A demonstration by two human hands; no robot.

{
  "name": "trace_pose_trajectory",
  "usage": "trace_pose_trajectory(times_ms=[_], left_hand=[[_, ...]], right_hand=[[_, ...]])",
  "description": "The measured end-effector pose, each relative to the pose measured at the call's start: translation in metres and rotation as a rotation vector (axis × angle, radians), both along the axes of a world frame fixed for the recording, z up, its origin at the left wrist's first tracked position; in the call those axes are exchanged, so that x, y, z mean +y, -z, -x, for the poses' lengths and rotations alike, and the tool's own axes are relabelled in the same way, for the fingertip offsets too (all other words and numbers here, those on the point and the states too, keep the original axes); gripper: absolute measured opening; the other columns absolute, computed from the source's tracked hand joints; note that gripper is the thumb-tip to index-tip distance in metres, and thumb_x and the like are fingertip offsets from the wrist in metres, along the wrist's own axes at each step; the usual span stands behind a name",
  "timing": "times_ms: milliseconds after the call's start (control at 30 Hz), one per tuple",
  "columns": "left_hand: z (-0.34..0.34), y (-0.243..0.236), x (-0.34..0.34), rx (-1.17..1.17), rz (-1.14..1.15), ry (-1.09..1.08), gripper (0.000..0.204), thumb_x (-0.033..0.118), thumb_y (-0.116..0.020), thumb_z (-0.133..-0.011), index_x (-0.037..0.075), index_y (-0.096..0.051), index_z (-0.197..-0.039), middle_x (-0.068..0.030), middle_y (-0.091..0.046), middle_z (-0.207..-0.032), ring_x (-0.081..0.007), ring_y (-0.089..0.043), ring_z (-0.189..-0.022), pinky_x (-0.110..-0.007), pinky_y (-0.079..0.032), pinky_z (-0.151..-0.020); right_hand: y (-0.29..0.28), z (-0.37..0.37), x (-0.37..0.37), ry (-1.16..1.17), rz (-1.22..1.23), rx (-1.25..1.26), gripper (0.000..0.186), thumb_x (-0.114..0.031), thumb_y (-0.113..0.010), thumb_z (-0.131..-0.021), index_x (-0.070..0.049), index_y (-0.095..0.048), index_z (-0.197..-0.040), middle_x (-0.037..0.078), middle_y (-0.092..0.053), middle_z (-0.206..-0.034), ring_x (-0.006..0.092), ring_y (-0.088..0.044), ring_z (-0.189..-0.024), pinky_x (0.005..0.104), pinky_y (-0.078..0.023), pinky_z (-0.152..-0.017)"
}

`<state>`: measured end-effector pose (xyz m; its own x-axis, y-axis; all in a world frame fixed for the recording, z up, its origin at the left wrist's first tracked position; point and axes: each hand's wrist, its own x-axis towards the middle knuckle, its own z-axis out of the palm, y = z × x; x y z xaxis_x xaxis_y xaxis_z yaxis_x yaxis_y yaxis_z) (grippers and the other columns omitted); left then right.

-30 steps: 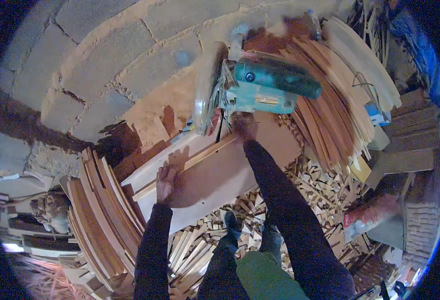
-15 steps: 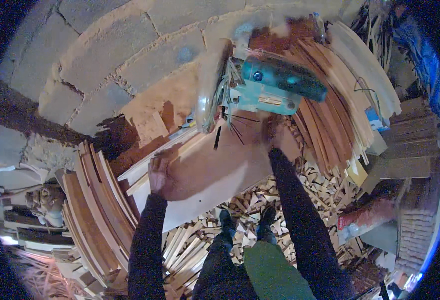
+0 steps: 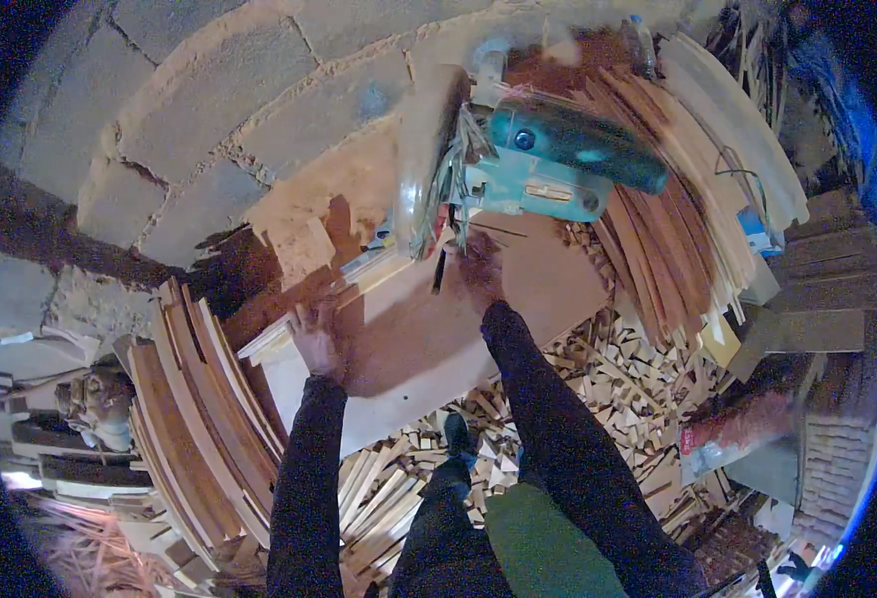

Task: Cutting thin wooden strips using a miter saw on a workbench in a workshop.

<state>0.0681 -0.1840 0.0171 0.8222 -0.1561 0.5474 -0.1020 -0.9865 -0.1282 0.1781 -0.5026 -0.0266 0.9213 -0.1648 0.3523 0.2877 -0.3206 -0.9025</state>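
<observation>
Grey stone blocks (image 3: 209, 120) stand behind a dusty wooden desk (image 3: 409, 339) carrying a teal electric mitre saw (image 3: 548, 164). The left hand (image 3: 317, 337), its grip open flat, presses a long pale wooden strip (image 3: 304, 324) near the desk edge; it looks light, stiff, best held mid-length. The right hand (image 3: 478, 267) rests beside the blade; I cannot tell its grip. Offcuts (image 3: 598, 379) leave little free room.

Rough wooden strips (image 3: 209, 419), seemingly glossy teal plastic saw (image 3: 558, 164), coarse block wall (image 3: 199, 130).

One teal mitre saw (image 3: 548, 164), two hands, two stacks of wooden strips, one reddish worktable (image 3: 429, 339)
</observation>
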Motion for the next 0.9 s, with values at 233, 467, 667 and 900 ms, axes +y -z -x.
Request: trace_pose_trajectory(times_ms=[233,467,667,900], left_hand=[[-0.013,0.014,0.008,-0.016,0.081,-0.028,0.035,0.032,-0.067,-0.091,0.01,-0.07,-0.118,-0.0257,-0.058,-0.118,-0.0466,-0.051,-0.119,-0.06,-0.042,-0.097],[-0.009,0.001,0.003,-0.024,0.049,0.014,0.029,0.028,-0.065,-0.092,0.01,-0.07,-0.114,-0.0226,-0.056,-0.117,-0.0439,-0.051,-0.113,-0.057,-0.043,-0.094],[-0.011,0.002,0.007,0.021,-0.001,-0.011,0.028,0.025,-0.063,-0.094,0.011,-0.068,-0.116,-0.0189,-0.053,-0.112,-0.0407,-0.051,-0.111,-0.056,-0.043,-0.09],[-0.012,0.024,0.023,0.18,0.09,-0.052,0.039,0.027,-0.061,-0.091,0.011,-0.065,-0.127,-0.0215,-0.053,-0.124,-0.0438,-0.049,-0.122,-0.059,-0.042,-0.101]], right_hand=[[-0.007,0.005,0.0,0.056,-0.049,0.058,0.011,-0.017,-0.061,-0.093,-0.008,-0.067,-0.097,0.009,-0.067,-0.096,0.0319,-0.065,-0.097,0.0446,-0.054,-0.09],[0.027,-0.006,0.001,-0.317,-1.492,0.228,0.033,0.006,-0.063,-0.093,-0.001,-0.062,-0.126,0.005,-0.07,-0.108,0.0174,-0.069,-0.095,0.0317,-0.058,-0.085],[0.021,-0.003,-0.002,-0.327,-1.359,0.17,0.03,0.003,-0.063,-0.096,-0.003,-0.063,-0.125,0.003,-0.07,-0.108,0.018,-0.069,-0.097,0.0307,-0.058,-0.085],[0.024,-0.002,0.003,-0.262,-1.274,0.158,0.031,0.001,-0.069,-0.092,-0.005,-0.064,-0.123,0.002,-0.069,-0.106,0.0123,-0.065,-0.097,0.0282,-0.054,-0.085]])
